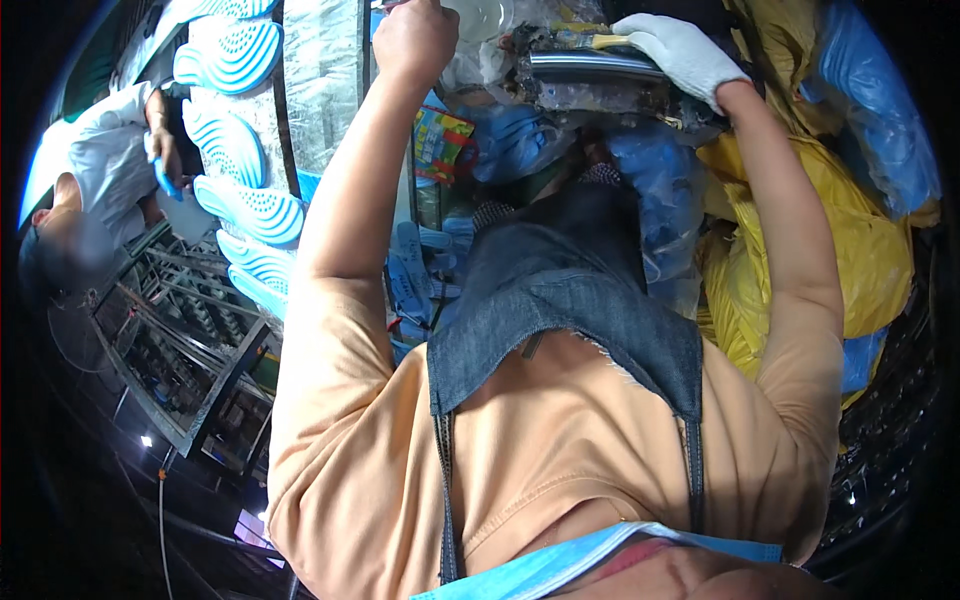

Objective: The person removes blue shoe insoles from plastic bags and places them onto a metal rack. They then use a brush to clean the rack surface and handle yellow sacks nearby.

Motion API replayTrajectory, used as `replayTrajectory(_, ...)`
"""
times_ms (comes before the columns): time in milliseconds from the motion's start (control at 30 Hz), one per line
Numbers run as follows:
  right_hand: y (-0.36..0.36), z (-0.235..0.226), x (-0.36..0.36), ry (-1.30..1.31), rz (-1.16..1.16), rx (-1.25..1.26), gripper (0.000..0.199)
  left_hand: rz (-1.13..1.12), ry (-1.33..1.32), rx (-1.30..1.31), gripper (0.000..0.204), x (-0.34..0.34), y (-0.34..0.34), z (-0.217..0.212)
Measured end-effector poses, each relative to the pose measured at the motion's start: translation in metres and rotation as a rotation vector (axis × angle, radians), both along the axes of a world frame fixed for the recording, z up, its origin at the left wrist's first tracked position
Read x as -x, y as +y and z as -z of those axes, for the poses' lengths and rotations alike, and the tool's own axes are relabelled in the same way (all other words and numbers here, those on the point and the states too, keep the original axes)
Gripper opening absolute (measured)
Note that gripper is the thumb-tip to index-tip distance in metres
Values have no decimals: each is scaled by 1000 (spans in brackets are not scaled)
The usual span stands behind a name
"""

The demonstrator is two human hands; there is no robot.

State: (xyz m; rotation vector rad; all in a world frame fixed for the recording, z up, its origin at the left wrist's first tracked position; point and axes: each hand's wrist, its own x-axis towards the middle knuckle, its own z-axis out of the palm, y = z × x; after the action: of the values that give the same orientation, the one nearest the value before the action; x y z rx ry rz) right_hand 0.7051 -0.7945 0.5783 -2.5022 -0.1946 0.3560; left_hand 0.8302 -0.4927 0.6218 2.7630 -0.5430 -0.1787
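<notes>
My bare left hand (415, 42) is curled closed at the top edge, beside the plastic-covered surface. Its fingertips are cut off or hidden, so what it grips cannot be made out. My right hand (685, 60) wears a white knitted glove. Its fingers are closed around the yellowish handle of a small brush (598, 42), whose bristle end points left. Just below the brush, a shiny curved metal bar (595, 66) runs across a dark, grimy holder. A clear round dish (485, 15) sits between my hands, partly out of view.
Light-blue shoe soles (250, 208) lie in a row along the left surface (322, 90). Beyond it, a co-worker (110, 150) holds a blue piece. Yellow sacks (820, 230) and blue plastic bags (870, 100) crowd the right. A colourful packet (440, 142) hangs below my left hand.
</notes>
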Motion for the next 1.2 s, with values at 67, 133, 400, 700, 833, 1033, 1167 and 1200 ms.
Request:
replayTrajectory(67, 24, 8, -5, -51, 73, -44, 35, 34, -77, 26, 41, -2, 2, 10)
replayTrajectory(133, 34, 16, -7, -92, 103, -24, 35, 19, -54, 12, 40, -3, 1, 11)
replayTrajectory(400, 16, 4, -12, 17, 17, -56, 36, 64, -88, -17, 42, -3, -4, 2)
replayTrajectory(700, -8, 3, -7, 107, 12, -1, 36, 101, -111, 162, 42, -9, -9, 26)
replayTrajectory(833, 32, 37, -14, -87, 75, -75, 36, 96, -40, 85, 42, -10, -20, 26)
replayTrajectory(1033, -2, -62, 2, 157, 24, -39, 38, 103, -31, -290, 40, 8, -40, -13)
replayTrajectory(1167, 2, 5, -4, -21, 10, 6, 35, 262, -14, -256, 36, 7, -48, -21)
replayTrajectory(1200, 14, 14, -7, -34, 43, -85, 36, 298, -64, -224, 36, 6, -46, -12)
